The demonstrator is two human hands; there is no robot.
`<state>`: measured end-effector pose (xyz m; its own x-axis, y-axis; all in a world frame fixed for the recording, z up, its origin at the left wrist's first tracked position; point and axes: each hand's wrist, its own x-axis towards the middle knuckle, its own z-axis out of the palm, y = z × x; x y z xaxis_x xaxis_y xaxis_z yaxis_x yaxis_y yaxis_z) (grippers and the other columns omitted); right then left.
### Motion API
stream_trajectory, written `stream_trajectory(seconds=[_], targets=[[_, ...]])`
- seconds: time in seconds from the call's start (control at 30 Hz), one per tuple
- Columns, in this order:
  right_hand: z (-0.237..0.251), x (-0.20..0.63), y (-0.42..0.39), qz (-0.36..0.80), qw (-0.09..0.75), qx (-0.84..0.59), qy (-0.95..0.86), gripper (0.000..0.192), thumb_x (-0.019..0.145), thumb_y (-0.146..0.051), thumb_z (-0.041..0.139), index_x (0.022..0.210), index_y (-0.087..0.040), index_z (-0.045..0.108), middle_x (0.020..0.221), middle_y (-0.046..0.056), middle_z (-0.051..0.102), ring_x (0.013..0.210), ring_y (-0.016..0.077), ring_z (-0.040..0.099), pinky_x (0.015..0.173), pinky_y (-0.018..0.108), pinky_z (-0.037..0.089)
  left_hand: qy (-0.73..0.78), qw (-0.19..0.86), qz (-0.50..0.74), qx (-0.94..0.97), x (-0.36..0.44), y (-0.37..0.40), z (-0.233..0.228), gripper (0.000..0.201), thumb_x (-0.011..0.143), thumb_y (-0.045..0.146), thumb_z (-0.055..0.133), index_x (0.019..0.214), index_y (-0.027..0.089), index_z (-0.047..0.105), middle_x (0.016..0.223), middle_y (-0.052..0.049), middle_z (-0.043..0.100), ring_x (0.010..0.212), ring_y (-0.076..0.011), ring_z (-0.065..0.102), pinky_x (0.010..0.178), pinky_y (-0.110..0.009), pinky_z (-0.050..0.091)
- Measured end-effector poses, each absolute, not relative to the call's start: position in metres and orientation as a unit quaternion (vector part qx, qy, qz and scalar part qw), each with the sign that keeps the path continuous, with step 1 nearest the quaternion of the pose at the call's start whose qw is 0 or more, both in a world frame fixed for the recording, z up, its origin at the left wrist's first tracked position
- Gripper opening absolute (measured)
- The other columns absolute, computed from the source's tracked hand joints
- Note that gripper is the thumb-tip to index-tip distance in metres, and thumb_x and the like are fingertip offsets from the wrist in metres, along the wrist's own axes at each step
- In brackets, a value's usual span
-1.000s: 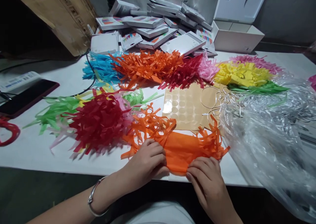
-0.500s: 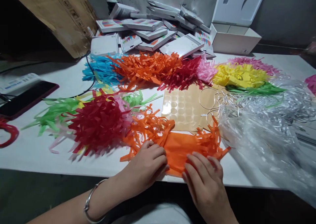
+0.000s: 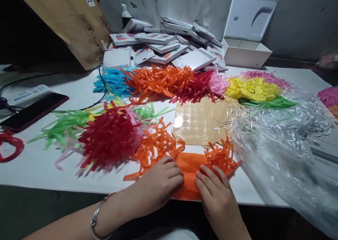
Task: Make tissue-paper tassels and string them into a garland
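A sheet of orange tissue paper [image 3: 188,161] with cut fringes at both ends lies at the table's front edge. On its left part, my left hand [image 3: 163,178] has its fingers curled closed over the paper, with the fingertips partly hidden. My right hand [image 3: 218,189] rests on the right part, fingers stretched and slightly apart; its thumb is out of sight. Left of the paper lies a dark red tissue tassel bunch [image 3: 109,139] with pink and green strips. Just beyond the paper is a sheet of round clear stickers [image 3: 194,122].
Blue, orange, red, pink and yellow tassels [image 3: 253,88] line the table's middle. Crumpled clear plastic [image 3: 274,152] and silver strips spread at right. Flat white boxes [image 3: 158,48] pile behind, beside an open white box [image 3: 245,53]. A phone [image 3: 34,109] and red scissors handle [image 3: 12,146] sit at left.
The view has tilted up slightly, so everything sits lower. My right hand's fingers have moved a little nearer my left hand on the orange paper.
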<state>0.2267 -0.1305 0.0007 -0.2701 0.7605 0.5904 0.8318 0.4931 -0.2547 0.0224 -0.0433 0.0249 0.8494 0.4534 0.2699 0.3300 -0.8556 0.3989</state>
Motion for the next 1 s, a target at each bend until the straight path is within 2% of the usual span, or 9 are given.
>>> stream_trajectory(seconds=[0.1, 0.2, 0.37, 0.43, 0.5, 0.6, 0.73, 0.9, 1.0], targets=[[-0.002, 0.228, -0.132, -0.001, 0.363, -0.525, -0.770, 0.027, 0.098, -0.004, 0.041, 0.107, -0.015, 0.064, 0.085, 0.005, 0.073, 0.106, 0.0232, 0.065, 0.103, 0.044, 0.038, 0.246, 0.227, 0.156, 0.929, 0.020, -0.036, 0.032, 0.018, 0.092, 0.009, 0.048, 0.090, 0.020, 0.062, 0.081, -0.004, 0.070, 0.074, -0.0191, 0.061, 0.075, -0.033, 0.046], [-0.003, 0.228, -0.129, 0.031, 0.362, -0.577, -0.732, 0.027, 0.095, -0.004, 0.042, 0.108, -0.018, 0.061, 0.086, 0.004, 0.069, 0.096, 0.0226, 0.063, 0.095, 0.045, 0.038, 0.304, 0.240, 0.128, 0.913, 0.022, -0.025, 0.033, 0.020, 0.091, 0.009, 0.048, 0.079, 0.019, 0.061, 0.073, -0.002, 0.067, 0.064, -0.0174, 0.058, 0.061, -0.028, 0.041], [-0.004, 0.226, -0.121, -0.021, 0.315, -0.653, -0.689, 0.019, 0.090, -0.008, 0.047, 0.097, -0.019, 0.061, 0.081, 0.005, 0.066, 0.087, 0.0254, 0.059, 0.090, 0.049, 0.036, 0.336, 0.211, 0.088, 0.914, 0.038, -0.010, 0.027, 0.021, 0.093, 0.014, 0.049, 0.076, 0.019, 0.061, 0.072, -0.002, 0.067, 0.061, -0.0179, 0.061, 0.056, -0.026, 0.039], [-0.002, 0.224, -0.121, -0.057, 0.301, -0.678, -0.668, 0.017, 0.092, -0.012, 0.048, 0.099, -0.019, 0.062, 0.083, 0.007, 0.067, 0.089, 0.0274, 0.060, 0.092, 0.051, 0.035, 0.344, 0.188, 0.070, 0.917, 0.044, -0.005, 0.025, 0.021, 0.094, 0.017, 0.051, 0.075, 0.019, 0.061, 0.071, -0.003, 0.067, 0.060, -0.0185, 0.062, 0.055, -0.025, 0.039], [0.002, 0.223, -0.122, -0.093, 0.290, -0.685, -0.662, 0.020, 0.095, -0.014, 0.048, 0.109, -0.018, 0.062, 0.096, 0.011, 0.069, 0.099, 0.0298, 0.060, 0.096, 0.053, 0.034, 0.354, 0.171, 0.053, 0.918, 0.049, -0.001, 0.023, 0.020, 0.092, 0.018, 0.054, 0.073, 0.019, 0.060, 0.067, -0.003, 0.066, 0.057, -0.0190, 0.061, 0.053, -0.026, 0.038], [0.008, 0.220, -0.126, -0.126, 0.316, -0.617, -0.710, 0.026, 0.096, -0.010, 0.046, 0.117, -0.016, 0.062, 0.110, 0.014, 0.070, 0.110, 0.0297, 0.060, 0.103, 0.052, 0.034, 0.354, 0.161, 0.039, 0.921, 0.053, 0.003, 0.023, 0.015, 0.089, 0.018, 0.060, 0.074, 0.020, 0.062, 0.068, -0.004, 0.069, 0.057, -0.0206, 0.062, 0.052, -0.026, 0.036], [0.007, 0.214, -0.127, -0.112, 0.330, -0.558, -0.753, 0.026, 0.100, -0.011, 0.043, 0.106, -0.016, 0.067, 0.105, 0.010, 0.074, 0.107, 0.0264, 0.063, 0.106, 0.049, 0.032, 0.357, 0.144, 0.036, 0.922, 0.056, 0.002, 0.025, 0.015, 0.090, 0.016, 0.060, 0.076, 0.019, 0.063, 0.070, -0.005, 0.070, 0.058, -0.0211, 0.062, 0.051, -0.027, 0.032], [-0.001, 0.212, -0.124, -0.085, 0.318, -0.586, -0.741, 0.015, 0.098, -0.021, 0.055, 0.101, -0.017, 0.069, 0.107, 0.010, 0.074, 0.109, 0.0278, 0.063, 0.111, 0.052, 0.026, 0.362, 0.132, 0.057, 0.921, 0.055, 0.000, 0.022, 0.020, 0.091, 0.018, 0.061, 0.072, 0.018, 0.059, 0.063, -0.002, 0.064, 0.052, -0.0170, 0.056, 0.049, -0.027, 0.028], [-0.005, 0.214, -0.125, -0.080, 0.314, -0.586, -0.743, 0.020, 0.097, -0.012, 0.050, 0.101, -0.015, 0.069, 0.109, 0.011, 0.074, 0.113, 0.0278, 0.062, 0.113, 0.053, 0.024, 0.365, 0.125, 0.079, 0.919, 0.054, -0.001, 0.020, 0.021, 0.095, 0.017, 0.054, 0.075, 0.018, 0.057, 0.064, -0.001, 0.062, 0.052, -0.0159, 0.054, 0.050, -0.027, 0.031]])
